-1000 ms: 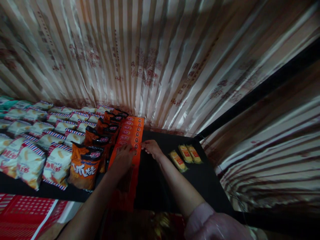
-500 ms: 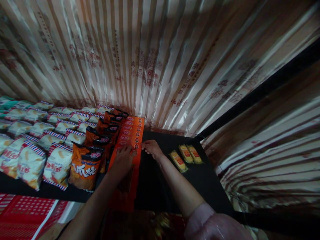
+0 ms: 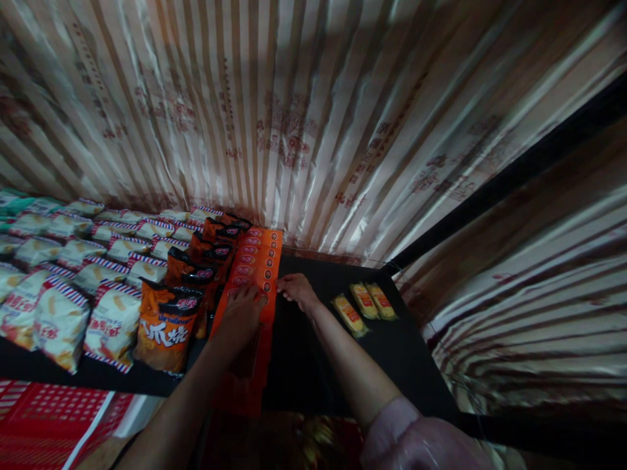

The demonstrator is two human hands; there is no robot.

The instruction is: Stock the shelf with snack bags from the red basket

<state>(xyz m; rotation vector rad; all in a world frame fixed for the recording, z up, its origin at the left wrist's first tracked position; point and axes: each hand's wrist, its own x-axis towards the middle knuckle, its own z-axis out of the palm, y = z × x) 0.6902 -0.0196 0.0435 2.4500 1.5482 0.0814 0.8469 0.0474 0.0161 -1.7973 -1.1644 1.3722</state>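
A row of overlapping orange packets (image 3: 260, 251) with round printed labels runs from the curtain to the front edge of the black table. My left hand (image 3: 243, 312) lies over the middle of the row, its fingertips on the packets. At the row's right edge is my right hand (image 3: 295, 290), its thumb and fingers pinched together; what they hold, if anything, is too small to tell. Orange and black snack bags (image 3: 166, 326) stand just left of the row. Three yellow wrapped packs (image 3: 363, 300) lie to the right of my right hand.
Many white snack bags (image 3: 112, 320) fill the left of the black table (image 3: 416, 365). A red plastic basket (image 3: 53, 418) sits below its front left edge. Pleated curtains (image 3: 294, 98) hang behind, with a dark bar (image 3: 490, 179) crossing at right.
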